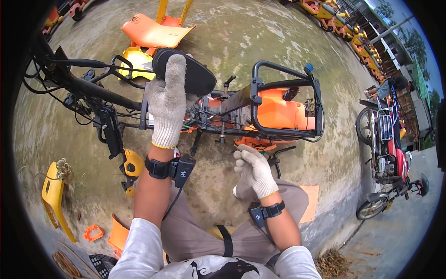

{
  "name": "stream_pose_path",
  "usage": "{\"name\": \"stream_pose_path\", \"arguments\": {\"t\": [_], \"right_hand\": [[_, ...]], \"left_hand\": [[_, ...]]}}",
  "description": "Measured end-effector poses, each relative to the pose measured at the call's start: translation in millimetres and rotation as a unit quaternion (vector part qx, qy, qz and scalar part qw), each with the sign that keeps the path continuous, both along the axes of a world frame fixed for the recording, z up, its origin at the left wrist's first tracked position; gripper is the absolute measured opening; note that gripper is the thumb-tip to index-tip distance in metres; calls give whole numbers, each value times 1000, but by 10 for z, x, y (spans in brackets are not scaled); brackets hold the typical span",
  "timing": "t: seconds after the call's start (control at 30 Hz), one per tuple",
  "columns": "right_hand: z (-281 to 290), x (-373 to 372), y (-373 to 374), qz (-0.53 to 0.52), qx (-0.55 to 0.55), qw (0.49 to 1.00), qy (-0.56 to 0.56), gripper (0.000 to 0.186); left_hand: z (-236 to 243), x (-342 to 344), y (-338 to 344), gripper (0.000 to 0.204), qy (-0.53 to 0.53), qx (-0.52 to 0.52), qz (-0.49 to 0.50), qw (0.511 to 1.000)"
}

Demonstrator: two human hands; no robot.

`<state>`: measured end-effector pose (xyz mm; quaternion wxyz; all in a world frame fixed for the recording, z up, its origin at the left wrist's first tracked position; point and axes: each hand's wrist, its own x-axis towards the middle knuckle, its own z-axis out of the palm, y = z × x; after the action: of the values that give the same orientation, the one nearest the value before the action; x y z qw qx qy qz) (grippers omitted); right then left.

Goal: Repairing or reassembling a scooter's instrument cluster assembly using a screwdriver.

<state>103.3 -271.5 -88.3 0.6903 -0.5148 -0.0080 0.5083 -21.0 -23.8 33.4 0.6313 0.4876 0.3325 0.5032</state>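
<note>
My left hand, in a pale knitted glove, is at the black oval seat of a stripped scooter. Its thumb lies along the seat's top, and the other fingers are folded at the edge, partly hidden. The seat looks tilted above the scooter's dark frame, where wires and metal parts show. My gloved right hand hovers over my knee, near side of the frame, with fingers loosely bent, apart and holding nothing. An orange plastic box-like part sits inside the tubular rear rack.
Orange and yellow body panels lie beyond the scooter. A yellow fender-like piece and a small orange ring-shaped part are at the left. A red motorcycle stands at the right, near a person. Yellow scooters line the back.
</note>
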Motion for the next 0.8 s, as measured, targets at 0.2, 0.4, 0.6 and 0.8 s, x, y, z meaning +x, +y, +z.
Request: {"name": "stream_pose_path", "arguments": {"t": [0.2,0.4,0.6,0.8], "right_hand": [[1082,-105,-107,2,98,995,-13,31],[1675,-283,-22,4,162,987,-13,32],[2008,-343,127,23,216,976,-25,31],[2185,-358,273,25,224,970,-91,29]], "left_hand": [[295,-89,-188,47,-40,-19,-98,994],[462,-201,-294,53,-171,-85,-204,960],[506,-369,-292,48,-102,-66,-221,968],[658,-502,-333,47,-113,-58,-240,962]]}}
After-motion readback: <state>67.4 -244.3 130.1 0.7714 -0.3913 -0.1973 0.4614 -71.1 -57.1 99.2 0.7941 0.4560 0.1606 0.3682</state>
